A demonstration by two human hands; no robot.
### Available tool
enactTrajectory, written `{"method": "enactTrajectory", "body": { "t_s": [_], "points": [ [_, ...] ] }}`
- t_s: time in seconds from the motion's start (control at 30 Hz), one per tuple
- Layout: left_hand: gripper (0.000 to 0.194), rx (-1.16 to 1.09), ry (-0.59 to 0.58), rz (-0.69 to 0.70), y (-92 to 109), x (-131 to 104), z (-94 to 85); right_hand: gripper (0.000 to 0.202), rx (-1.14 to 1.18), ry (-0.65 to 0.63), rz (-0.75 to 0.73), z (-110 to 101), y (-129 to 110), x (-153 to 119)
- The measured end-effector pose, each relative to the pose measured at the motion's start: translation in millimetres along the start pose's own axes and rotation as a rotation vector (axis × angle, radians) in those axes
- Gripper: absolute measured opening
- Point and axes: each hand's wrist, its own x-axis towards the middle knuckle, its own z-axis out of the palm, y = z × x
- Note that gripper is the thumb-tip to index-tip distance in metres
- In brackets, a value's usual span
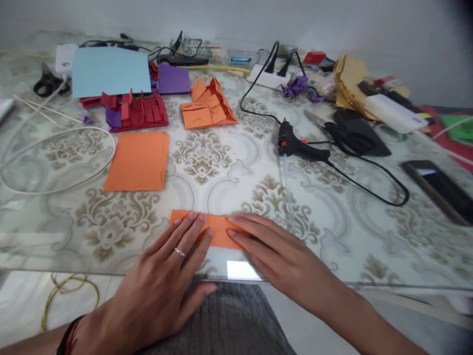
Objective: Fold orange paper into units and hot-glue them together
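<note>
Orange sheets (pixel 137 161), stacked flat, beyond the left fingers and a bit left of them. Left hand (pixel 158 271): ring on one finger, fingers stretched out, slightly apart, lying flat on the left part of an orange paper strip (pixel 219 231); pressing, not gripping. Strip is on the patterned worktop (pixel 229 190), under and between both hands' fingertips, near the front edge. Plain orange, flat, narrow, upper edge straight; layer count can't be told. Long axis runs left–right, roughly along the worktop's front edge, right end slightly nearer the person; that end partly covered by fingers. Right hand (pixel 286 256): fingers straight, close together, laid on the strip's right part, pointing left. Black glue gun (pixel 301 143) beyond the right fingers, phone (pixel 438 190) well right of them.
</note>
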Motion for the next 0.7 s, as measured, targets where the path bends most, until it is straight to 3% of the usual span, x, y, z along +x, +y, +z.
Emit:
{"method": "enactTrajectory", "body": {
  "t_s": [0.2,0.5,0.7],
  "points": [
    [0.065,0.054,-0.006,-0.090,3,4,3.4,0.032,-0.097,-0.016,-0.039,-4,4,-4],
    [0.073,0.052,-0.045,0.053,-4,5,3.2,0.032,-0.181,-0.068,-0.042,-15,12,-19],
    [0.075,0.067,-0.064,0.072,-5,8,4.2,0.032,-0.185,-0.082,-0.059,-15,13,-16]
  ]
}}
